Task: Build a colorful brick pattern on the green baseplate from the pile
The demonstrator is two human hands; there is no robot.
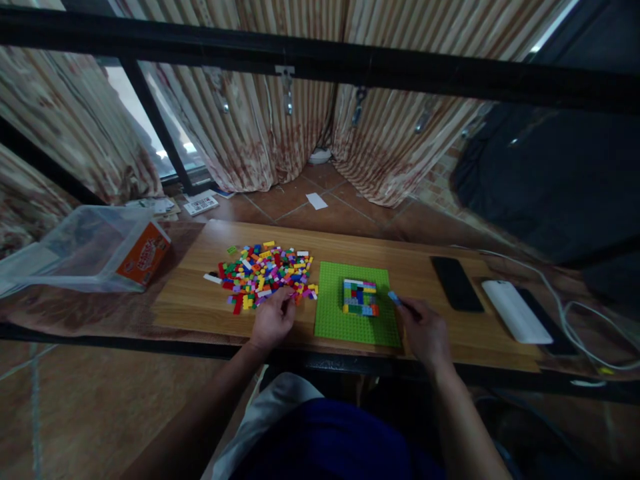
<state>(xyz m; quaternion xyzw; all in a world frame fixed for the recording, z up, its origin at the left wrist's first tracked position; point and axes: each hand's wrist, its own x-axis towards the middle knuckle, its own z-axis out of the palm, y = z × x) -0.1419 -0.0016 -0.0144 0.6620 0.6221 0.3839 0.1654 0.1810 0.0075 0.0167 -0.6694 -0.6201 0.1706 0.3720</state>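
At the near edge of a mixed pile of coloured building bricks (265, 270), my left hand (273, 320) pinches with thumb and forefinger. A small pink brick (291, 293) shows at those fingertips. My right hand (427, 332) is closed on a light blue brick (395, 297), held by its end just over the right side of the green baseplate (333, 327). On that plate stands a low, roughly square build (360, 298) of many-coloured bricks, with walls around its inside. Some bricks under my left hand are hidden.
A clear plastic bin (90, 247) with an orange label stands at the left. A black phone (457, 284), a white oblong device (517, 312) and a white cable (565, 313) lie at the right. A dark rail (320, 57) crosses beyond the wooden board (190, 293).
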